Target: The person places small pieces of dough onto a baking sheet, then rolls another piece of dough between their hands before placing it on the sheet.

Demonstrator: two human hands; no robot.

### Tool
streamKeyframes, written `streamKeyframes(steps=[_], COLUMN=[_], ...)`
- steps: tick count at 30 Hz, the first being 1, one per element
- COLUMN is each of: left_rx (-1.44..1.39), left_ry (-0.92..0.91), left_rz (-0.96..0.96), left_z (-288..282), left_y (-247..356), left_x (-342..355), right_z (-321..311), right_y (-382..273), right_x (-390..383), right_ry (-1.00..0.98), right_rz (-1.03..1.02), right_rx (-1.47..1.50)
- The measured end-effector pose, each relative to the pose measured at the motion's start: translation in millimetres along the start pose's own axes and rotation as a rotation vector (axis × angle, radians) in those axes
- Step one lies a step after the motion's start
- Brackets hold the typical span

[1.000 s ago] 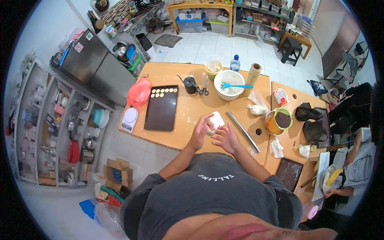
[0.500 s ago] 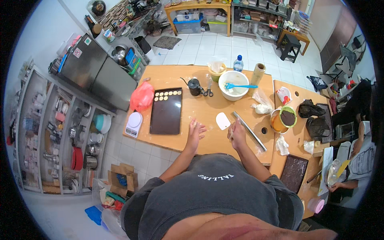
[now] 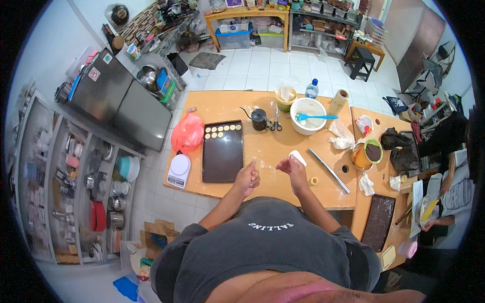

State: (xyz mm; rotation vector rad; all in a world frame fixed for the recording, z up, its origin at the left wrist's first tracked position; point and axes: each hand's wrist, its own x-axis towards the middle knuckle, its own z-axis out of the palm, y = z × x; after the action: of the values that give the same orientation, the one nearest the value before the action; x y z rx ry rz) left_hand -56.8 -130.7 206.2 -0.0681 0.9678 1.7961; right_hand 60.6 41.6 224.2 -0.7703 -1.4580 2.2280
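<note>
My left hand [image 3: 247, 180] is in front of the dark baking tray's right edge, fingers curled in and thumb up; whatever it may hold is hidden. Across a small gap, my right hand [image 3: 293, 170] faces it with fingers bent but apart, and nothing shows in it. Partly covered by that hand is a white dough scraper [image 3: 299, 157]. A small pale ring [image 3: 314, 181] lies to its right, and beyond that a metal rolling rod [image 3: 328, 170] rests at a slant. On the baking tray [image 3: 222, 159], several flat pale dough rounds [image 3: 220, 128] form two rows at the far end.
Left of the tray are a kitchen scale [image 3: 179, 170] and a red plastic bag [image 3: 187, 133]. Farther back stand a black kettle [image 3: 259, 119], scissors [image 3: 275, 121] and a white bowl [image 3: 308, 128] with a blue spatula. At right, another person's hand [image 3: 438, 222] holds a bowl.
My left hand has gone from open to curled, while my right has loosened from a fist. The pale ring now shows beside my right hand. The whole view has shifted slightly.
</note>
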Motion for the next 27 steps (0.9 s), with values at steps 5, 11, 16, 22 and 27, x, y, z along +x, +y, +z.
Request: streamKeyframes(steps=[5,11,16,22,27], left_rx=[0.129,0.875,1.236,0.837,0.707], left_ry=[0.105,-0.112,-0.223,-0.049,0.004], left_rz=[0.129,0.54,0.741,0.461,0.134], left_z=[-31,-15,-23,-79,-97], left_y=[35,79,101,85,74], left_x=[-10,-39,-51,-33,-20], right_z=[34,93,108,102,115], right_y=[43,54,74,81,70], right_x=[8,-5,2,9,1], right_ry=[-0.04,-0.044,0.081,-0.009,0.033], right_rz=[0.157,0.464,0.405,0.333,0.23], right_rx=[0.013,0.606,0.77,0.663,0.407])
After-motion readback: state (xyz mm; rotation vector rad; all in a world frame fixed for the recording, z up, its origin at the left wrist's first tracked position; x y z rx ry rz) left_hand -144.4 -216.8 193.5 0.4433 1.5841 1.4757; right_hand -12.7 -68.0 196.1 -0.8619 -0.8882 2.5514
